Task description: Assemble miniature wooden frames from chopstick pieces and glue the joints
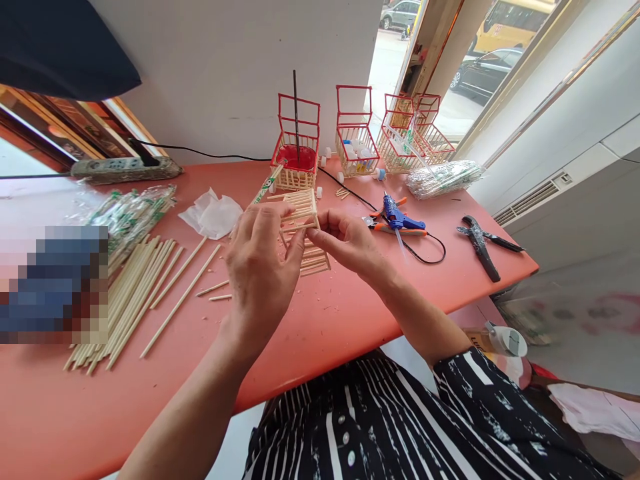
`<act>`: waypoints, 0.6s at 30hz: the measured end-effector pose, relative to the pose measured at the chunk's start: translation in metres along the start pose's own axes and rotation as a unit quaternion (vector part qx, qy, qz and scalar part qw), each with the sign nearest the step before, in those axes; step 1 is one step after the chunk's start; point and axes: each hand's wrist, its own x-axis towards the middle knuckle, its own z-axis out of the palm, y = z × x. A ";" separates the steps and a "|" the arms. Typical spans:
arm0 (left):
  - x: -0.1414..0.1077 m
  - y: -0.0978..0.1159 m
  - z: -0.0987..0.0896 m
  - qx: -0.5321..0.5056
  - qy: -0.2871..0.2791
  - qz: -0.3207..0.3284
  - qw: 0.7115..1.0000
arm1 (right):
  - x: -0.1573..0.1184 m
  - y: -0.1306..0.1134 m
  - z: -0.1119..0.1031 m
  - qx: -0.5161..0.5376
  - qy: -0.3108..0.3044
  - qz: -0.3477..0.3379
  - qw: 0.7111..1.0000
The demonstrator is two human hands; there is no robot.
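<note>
On the table (310, 327), left hand (260, 257) and right hand (353, 243) are pinching the frame (301, 204), glue gun (399, 215) lying at its three o'clock; uneven squeezing could be working joints loose.

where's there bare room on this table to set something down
Table: near left, between the stick pile and the front edge; also in front of the stick frame, apart from crumbs. A narrower gap lies between the glue gun cord and pliers. The back is crowded with red-trimmed carts.
</note>
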 end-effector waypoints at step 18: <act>-0.003 0.000 0.004 0.074 0.012 0.030 0.997 | 0.002 0.002 -0.003 -0.014 -0.012 -0.016 1.000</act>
